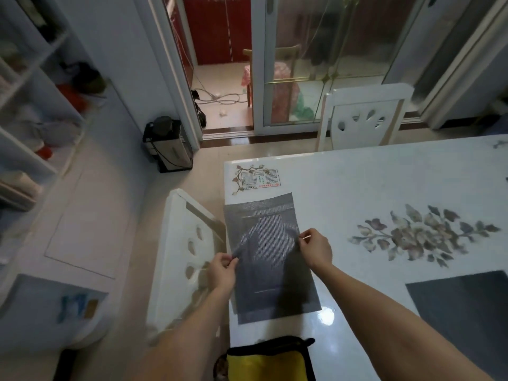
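A grey striped cloth [268, 259] lies along the left edge of the white table [371, 188], partly folded over itself. My left hand [221, 272] pinches its left edge over the table's side. Across the cloth, my right hand [314, 247] pinches the right edge, fingers curled on the fabric. The part between my hands is lifted slightly off the table.
A yellow cloth with black trim [268, 360] lies at the near table edge. A second grey cloth [464, 312] lies at the right. White chairs stand at the table's left [181, 243] and far side [362, 119]. A black-and-silver appliance [167, 144] stands on the floor.
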Available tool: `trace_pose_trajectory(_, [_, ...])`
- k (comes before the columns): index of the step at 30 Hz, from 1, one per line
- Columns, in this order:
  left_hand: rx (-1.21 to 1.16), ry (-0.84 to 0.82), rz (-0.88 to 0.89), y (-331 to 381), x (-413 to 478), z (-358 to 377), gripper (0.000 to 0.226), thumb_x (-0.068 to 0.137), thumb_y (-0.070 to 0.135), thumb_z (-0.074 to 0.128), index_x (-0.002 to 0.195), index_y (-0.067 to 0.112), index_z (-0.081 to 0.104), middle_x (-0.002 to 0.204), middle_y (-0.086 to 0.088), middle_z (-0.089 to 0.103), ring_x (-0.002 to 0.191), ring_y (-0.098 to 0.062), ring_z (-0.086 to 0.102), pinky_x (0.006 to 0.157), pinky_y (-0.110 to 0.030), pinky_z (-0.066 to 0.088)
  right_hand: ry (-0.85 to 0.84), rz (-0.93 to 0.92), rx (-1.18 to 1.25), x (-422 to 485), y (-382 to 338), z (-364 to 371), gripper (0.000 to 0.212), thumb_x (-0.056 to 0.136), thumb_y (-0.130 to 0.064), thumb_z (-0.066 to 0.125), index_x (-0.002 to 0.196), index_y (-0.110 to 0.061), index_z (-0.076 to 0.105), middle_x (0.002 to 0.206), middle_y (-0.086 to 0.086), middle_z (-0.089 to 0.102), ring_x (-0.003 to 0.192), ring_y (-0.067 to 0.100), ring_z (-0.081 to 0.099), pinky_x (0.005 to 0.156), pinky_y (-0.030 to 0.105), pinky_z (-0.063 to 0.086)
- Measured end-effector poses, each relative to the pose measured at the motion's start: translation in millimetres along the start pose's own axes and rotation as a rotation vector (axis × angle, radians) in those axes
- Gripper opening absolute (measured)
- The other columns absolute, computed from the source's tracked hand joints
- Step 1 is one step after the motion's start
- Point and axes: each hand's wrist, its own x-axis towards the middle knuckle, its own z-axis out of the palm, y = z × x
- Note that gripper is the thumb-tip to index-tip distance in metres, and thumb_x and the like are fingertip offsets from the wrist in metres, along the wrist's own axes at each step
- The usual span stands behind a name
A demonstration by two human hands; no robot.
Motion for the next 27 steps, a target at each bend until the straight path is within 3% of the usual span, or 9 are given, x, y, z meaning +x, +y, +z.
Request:
trace_pose_trajectory(4, [-0.139,0.051,0.019,24.2,-2.9,-16.9,0.021,0.079,0.003,0.072,0.073,0.015,0.056,0.072,-0.006,0.062,0.074,-0.023,0.058,0.070,-0.029,0.045,-0.004,-0.032,0.183,2.9,-17.7,-22.9,0.006,0.086,-0.023,0.064,0.090,-0.019,0.066,0.094,0.003,0.071,0.088,0.023,0.067,0.082,0.038,0.054])
trace_pose_trajectory(6, [-0.136,0.060,0.026,36.3,3.9,-23.4,0.010,0.080,0.009,0.073,0.083,0.009,0.064,0.081,-0.009,0.066,0.076,-0.022,0.059,0.072,-0.029,0.046,-0.019,-0.030,0.281,12.7,-25.6,-27.8,0.002,0.083,-0.025,0.067,0.082,-0.023,0.065,0.087,0.001,0.072,0.082,0.022,0.069,0.079,0.041,0.057])
trace_pose_trajectory(8, [-0.165,0.092,0.035,51.0,-0.9,-41.2,0.014,0.080,0.014,0.074,0.091,0.009,0.068,0.084,-0.005,0.066,0.080,-0.021,0.062,0.077,-0.032,0.050,-0.041,-0.067,0.336,14.3,-35.9,-34.9,0.006,0.081,-0.028,0.069,0.079,-0.024,0.065,0.081,-0.001,0.072,0.077,0.021,0.070,0.077,0.044,0.058])
trace_pose_trajectory(11, [-0.229,0.129,0.081,69.1,2.9,-65.1,0.014,0.079,0.014,0.075,0.090,0.008,0.069,0.088,-0.010,0.070,0.082,-0.025,0.066,0.080,-0.039,0.053,-0.041,-0.146,0.400,16.0,-61.7,-42.9,0.003,0.082,-0.023,0.070,0.082,-0.022,0.068,0.081,0.002,0.072,0.077,0.020,0.070,0.077,0.041,0.059])
trace_pose_trajectory(14, [-0.298,0.183,0.111,76.8,-0.3,-92.8,0.009,0.079,0.011,0.075,0.080,0.013,0.066,0.091,-0.016,0.072,0.079,-0.026,0.067,0.080,-0.042,0.055,-0.074,-0.220,0.478,-1.4,-95.4,-50.7,0.010,0.086,-0.015,0.068,0.093,-0.007,0.068,0.082,0.007,0.071,0.073,0.020,0.069,0.067,0.032,0.059])
trace_pose_trajectory(18, [-0.395,0.254,0.107,71.0,-3.9,-128.9,0.019,0.079,0.007,0.073,0.072,0.020,0.062,0.092,-0.021,0.071,0.069,-0.024,0.065,0.076,-0.042,0.054,-0.124,-0.314,0.558,-32.2,-132.9,-51.4,0.005,0.089,-0.007,0.064,0.094,-0.005,0.064,0.077,0.004,0.068,0.065,0.013,0.065,0.051,0.015,0.052])
trace_pose_trajectory(21, [-0.447,0.251,0.097,61.9,-6.6,-154.2,0.017,0.079,0.007,0.073,0.073,0.019,0.064,0.090,-0.018,0.071,0.074,-0.026,0.067,0.076,-0.042,0.055,-0.143,-0.347,0.565,-55.6,-151.4,-47.3,0.004,0.089,-0.005,0.064,0.093,-0.004,0.064,0.076,0.006,0.068,0.065,0.016,0.066,0.052,0.018,0.053])
trace_pose_trajectory(25, [-0.490,0.230,0.141,51.2,-1.9,-194.8,0.008,0.080,0.005,0.072,0.082,0.009,0.066,0.088,-0.015,0.069,0.063,-0.016,0.061,0.064,-0.029,0.049,-0.110,-0.373,0.558,-81.7,-184.3,-29.3,0.009,0.087,-0.003,0.066,0.081,-0.009,0.064,0.074,0.009,0.067,0.058,0.016,0.063,0.050,0.021,0.053])
trace_pose_trajectory(27, [-0.514,0.202,0.143,40.9,7.5,-218.8,0.008,0.081,0.006,0.071,0.081,0.011,0.064,0.089,-0.016,0.070,0.066,-0.023,0.065,0.057,-0.027,0.050,-0.099,-0.403,0.558,-94.9,-204.2,-16.6,0.015,0.086,-0.003,0.068,0.075,-0.014,0.063,0.072,0.009,0.067,0.056,0.012,0.063,0.049,0.021,0.052])
